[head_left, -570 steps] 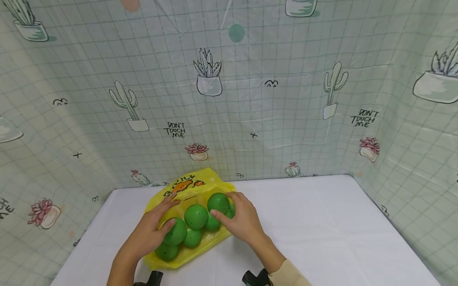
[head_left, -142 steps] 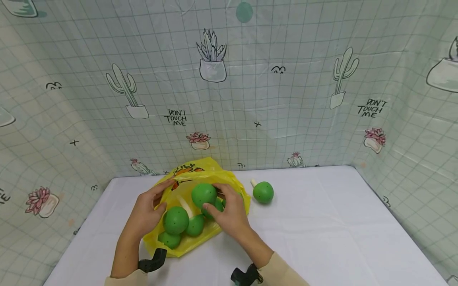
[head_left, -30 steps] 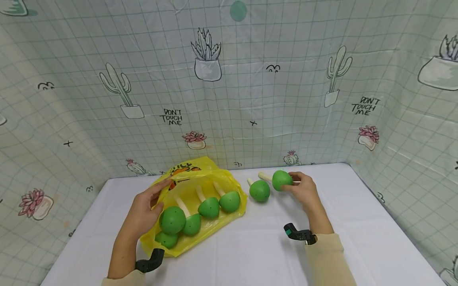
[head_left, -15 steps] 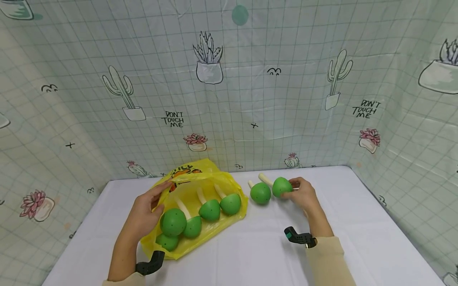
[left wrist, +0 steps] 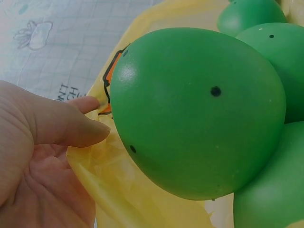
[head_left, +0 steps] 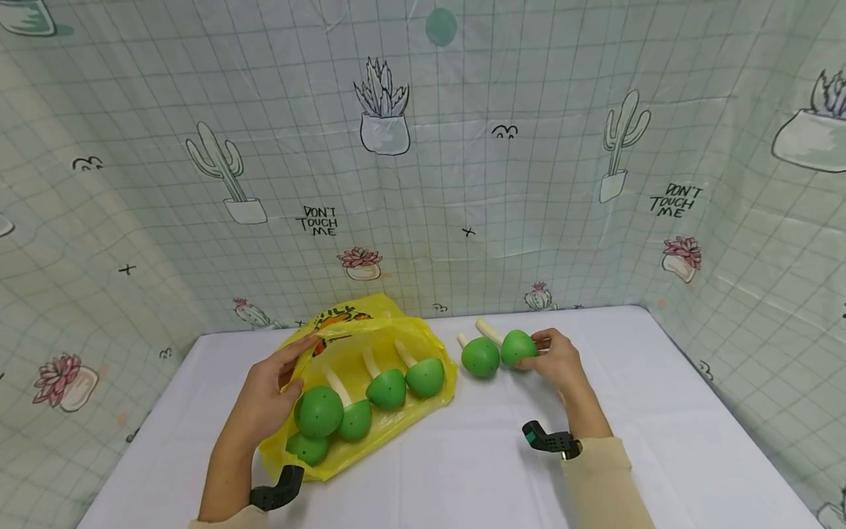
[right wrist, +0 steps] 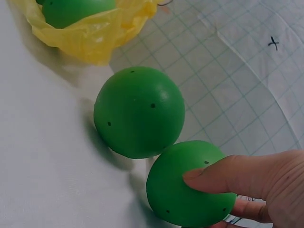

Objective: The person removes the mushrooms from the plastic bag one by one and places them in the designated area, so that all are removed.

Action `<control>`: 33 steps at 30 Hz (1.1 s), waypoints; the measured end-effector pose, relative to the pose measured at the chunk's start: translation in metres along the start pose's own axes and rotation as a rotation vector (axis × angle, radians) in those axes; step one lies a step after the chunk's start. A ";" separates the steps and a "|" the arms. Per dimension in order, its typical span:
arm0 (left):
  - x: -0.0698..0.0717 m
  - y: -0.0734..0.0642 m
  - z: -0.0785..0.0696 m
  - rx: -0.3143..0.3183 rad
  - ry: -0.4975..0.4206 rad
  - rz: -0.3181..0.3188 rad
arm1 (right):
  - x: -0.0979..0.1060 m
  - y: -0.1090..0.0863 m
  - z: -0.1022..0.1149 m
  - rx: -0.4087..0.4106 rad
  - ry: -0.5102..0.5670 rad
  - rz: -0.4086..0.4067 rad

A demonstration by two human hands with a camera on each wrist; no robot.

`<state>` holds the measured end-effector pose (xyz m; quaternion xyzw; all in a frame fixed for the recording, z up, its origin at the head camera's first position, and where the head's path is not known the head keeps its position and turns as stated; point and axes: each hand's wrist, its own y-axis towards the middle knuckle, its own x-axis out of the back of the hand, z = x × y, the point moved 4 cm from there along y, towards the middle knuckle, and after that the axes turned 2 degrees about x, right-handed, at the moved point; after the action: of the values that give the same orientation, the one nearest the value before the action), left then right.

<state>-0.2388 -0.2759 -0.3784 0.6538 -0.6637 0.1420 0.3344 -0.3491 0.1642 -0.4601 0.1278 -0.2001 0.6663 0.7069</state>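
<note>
A yellow plastic bag [head_left: 410, 411] lies with its mouth towards me on the left half of the table. Several green toy mushrooms with black dots and cream stems, such as one mushroom [head_left: 319, 411], are inside it. My left hand [head_left: 267, 393] holds the bag's left edge; in the left wrist view, thumb and finger are on the yellow plastic [left wrist: 90, 166]. Right of the bag, my right hand [head_left: 560, 360] grips the green cap of a toy mushroom [head_left: 518, 348] between thumb and fingers. Against its left side rests another toy mushroom [head_left: 480, 357], stem pointing back.
A white cloth covers the table [head_left: 449, 470]. Behind and on both sides hangs a gridded curtain [head_left: 436, 191] printed with cacti, close to the table's back edge. Each wrist wears a black camera mount, such as the right one [head_left: 548, 439].
Two mushrooms have come out of the bag onto the table over these frames. In the last second, my right hand lowered the second one beside the first. My left hand stays at the bag.
</note>
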 end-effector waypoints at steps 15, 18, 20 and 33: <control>0.000 0.000 0.001 -0.013 -0.010 0.000 | 0.000 -0.002 0.000 -0.006 0.007 0.004; 0.000 -0.001 0.002 -0.009 -0.011 0.000 | -0.001 -0.003 0.001 -0.003 -0.001 0.004; 0.000 -0.001 0.003 -0.008 -0.013 -0.001 | 0.000 -0.003 0.002 0.003 -0.003 0.003; 0.001 -0.001 0.003 -0.018 -0.007 -0.002 | 0.008 -0.009 0.016 0.050 0.027 -0.040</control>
<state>-0.2389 -0.2786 -0.3808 0.6518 -0.6655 0.1334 0.3382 -0.3415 0.1638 -0.4412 0.1404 -0.1715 0.6583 0.7194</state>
